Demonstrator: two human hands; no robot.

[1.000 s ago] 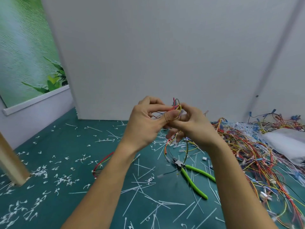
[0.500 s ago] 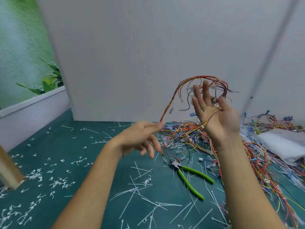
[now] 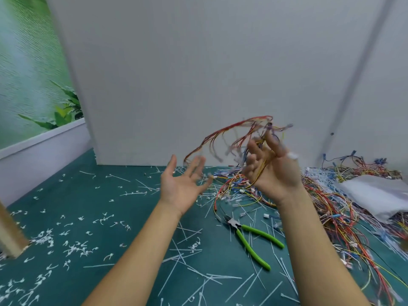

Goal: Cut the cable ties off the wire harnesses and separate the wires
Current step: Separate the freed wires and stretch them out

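Note:
My right hand [image 3: 273,171] is raised, palm toward me, fingers mostly straight. A loose wire bundle [image 3: 229,131] of red, yellow and orange strands is draped through its fingers and arcs up and leftward, blurred by motion. A yellow strand runs down across the palm. My left hand [image 3: 183,182] is apart from the wires, palm up, fingers spread, holding nothing. Green-handled cutters [image 3: 254,241] lie on the teal mat [image 3: 110,217] below my right forearm.
A large tangled pile of coloured wires [image 3: 335,208] covers the mat at right, with a white plastic bag [image 3: 379,193] on it. Several cut white cable ties [image 3: 187,257] litter the mat. A wooden leg [image 3: 8,237] stands far left; a white panel [image 3: 198,74] closes the back.
My hands were together pinching the bundle; they have parted. The left hand let go and turned palm up. The right hand lifted the wires, which now swing over its fingers.

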